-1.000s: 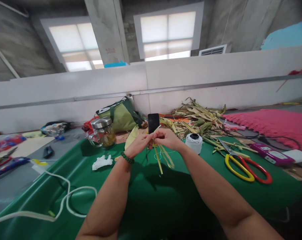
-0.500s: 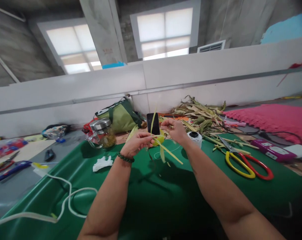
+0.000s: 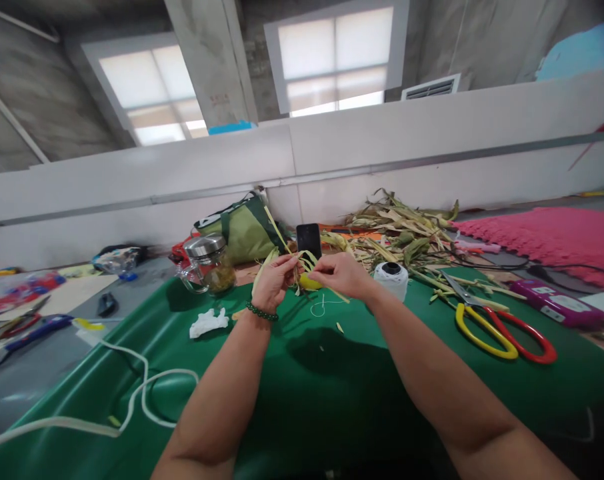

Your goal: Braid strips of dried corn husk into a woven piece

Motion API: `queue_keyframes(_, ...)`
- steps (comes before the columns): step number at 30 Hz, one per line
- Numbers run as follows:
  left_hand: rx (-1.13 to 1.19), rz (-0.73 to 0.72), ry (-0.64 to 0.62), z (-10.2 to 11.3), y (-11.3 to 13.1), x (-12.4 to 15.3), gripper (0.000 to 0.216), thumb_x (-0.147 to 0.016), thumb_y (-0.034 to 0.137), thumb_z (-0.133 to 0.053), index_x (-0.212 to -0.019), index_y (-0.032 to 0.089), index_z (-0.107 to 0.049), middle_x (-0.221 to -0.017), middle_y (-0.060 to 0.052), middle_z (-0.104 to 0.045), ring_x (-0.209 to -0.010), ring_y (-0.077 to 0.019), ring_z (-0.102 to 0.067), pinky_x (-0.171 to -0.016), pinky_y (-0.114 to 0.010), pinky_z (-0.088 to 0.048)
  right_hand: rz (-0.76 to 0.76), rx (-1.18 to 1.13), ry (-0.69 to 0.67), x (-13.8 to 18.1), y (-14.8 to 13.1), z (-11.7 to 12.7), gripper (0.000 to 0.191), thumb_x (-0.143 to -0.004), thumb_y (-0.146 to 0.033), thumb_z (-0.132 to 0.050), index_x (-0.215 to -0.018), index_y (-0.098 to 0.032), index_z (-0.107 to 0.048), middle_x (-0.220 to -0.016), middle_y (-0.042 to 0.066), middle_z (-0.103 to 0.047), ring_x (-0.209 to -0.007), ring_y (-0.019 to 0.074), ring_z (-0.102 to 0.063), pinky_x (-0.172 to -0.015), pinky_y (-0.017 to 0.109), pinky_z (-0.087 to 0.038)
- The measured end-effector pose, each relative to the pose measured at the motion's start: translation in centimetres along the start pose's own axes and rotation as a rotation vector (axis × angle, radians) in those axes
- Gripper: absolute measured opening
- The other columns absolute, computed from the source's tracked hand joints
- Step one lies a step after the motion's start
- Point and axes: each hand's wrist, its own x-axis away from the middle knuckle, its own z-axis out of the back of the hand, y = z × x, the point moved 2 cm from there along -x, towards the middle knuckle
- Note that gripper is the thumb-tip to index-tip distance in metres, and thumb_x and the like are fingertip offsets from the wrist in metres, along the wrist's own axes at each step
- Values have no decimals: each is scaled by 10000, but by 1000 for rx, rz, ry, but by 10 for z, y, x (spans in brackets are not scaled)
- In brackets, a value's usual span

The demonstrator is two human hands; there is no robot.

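My left hand and my right hand meet above the green mat, both closed on a small bundle of yellow-green leaf strips. One strip sticks up to the left past my left fingers, others trail down to the right. A bead bracelet sits on my left wrist. A loop of white thread lies on the mat just below my hands. A spool of white thread stands close to my right wrist.
Scissors with yellow and red handles lie at right. A heap of dry leaves sits behind, with a black phone, a green bag and a glass jar. A white cord and crumpled tissue lie left.
My right hand, which had pulled a strip up and away, has come back down to my left hand. The strips are now gathered closer between both hands.
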Motion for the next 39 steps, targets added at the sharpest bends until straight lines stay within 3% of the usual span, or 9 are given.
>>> queue_keyframes(2,7,-20,14,-3,-3,0,58,-755,79,-669,-761,136,-676,-651,3,-678,-543,-63,-603,-533,-160,-463,12,-27,-70,1,-4,-9,157,-765,-278,-672,-643,-179,-669,-560,-19,-604,-545,102,-486,-544,228,-310)
queue_keyframes(5,44,-59,6,-5,-4,2,75,-720,96,-685,-759,154,-659,-699,9,-696,-615,-72,-623,-581,-169,-472,45,-72,-172,3,-8,-14,280,-757,-325,-701,-548,-179,-584,-498,-35,-529,-513,94,-439,-529,232,-284)
queue_keyframes(8,-13,-78,-84,-7,-3,6,153,-653,169,-756,-762,155,-649,-711,9,-696,-645,-84,-627,-575,-174,-459,18,-128,75,1,-5,0,397,-810,-454,-638,-536,-180,-550,-514,-23,-492,-515,100,-408,-530,250,-284)
queue_keyframes(11,-193,-93,-237,-12,-4,12,271,-584,255,-813,-775,150,-653,-701,6,-687,-620,-92,-608,-545,-182,-430,-43,-179,303,0,0,17,319,-763,-494,-672,-712,-180,-651,-607,-3,-545,-563,120,-448,-552,260,-330)
queue_keyframes(16,-420,-170,-415,-23,-11,18,239,-611,291,-777,-746,170,-621,-587,37,-615,-553,-97,-536,-552,-218,-414,-37,-230,164,-2,-2,14,206,-748,-387,-666,-746,-182,-690,-689,21,-626,-600,133,-525,-566,261,-379)
queue_keyframes(21,-645,-235,-362,-21,-15,16,167,-672,250,-728,-623,179,-585,-549,22,-570,-521,-112,-478,-522,-251,-381,-11,-260,76,-2,-2,2,158,-766,-337,-628,-761,-180,-644,-683,10,-638,-614,127,-548,-590,248,-410)
queue_keyframes(27,-330,-54,-417,-12,-5,15,294,-689,377,-768,-724,167,-567,-617,18,-616,-544,-90,-551,-534,-210,-422,-55,-221,272,-4,2,18,341,-826,-475,-556,-647,-186,-588,-606,1,-563,-587,123,-494,-566,255,-381)
queue_keyframes(33,-102,43,-469,-5,5,14,365,-600,329,-847,-792,137,-603,-604,33,-593,-504,-54,-546,-532,-171,-460,-118,-365,-43,-2,1,23,270,-712,-432,-670,-756,-166,-673,-660,2,-617,-593,118,-505,-559,247,-391)
queue_keyframes(39,-167,51,-464,-5,1,16,284,-600,348,-814,-717,170,-626,-604,32,-569,-528,-84,-528,-544,-221,-462,-61,-357,-109,-1,-1,25,260,-764,-411,-613,-692,-164,-655,-619,-12,-576,-579,104,-475,-547,233,-373)
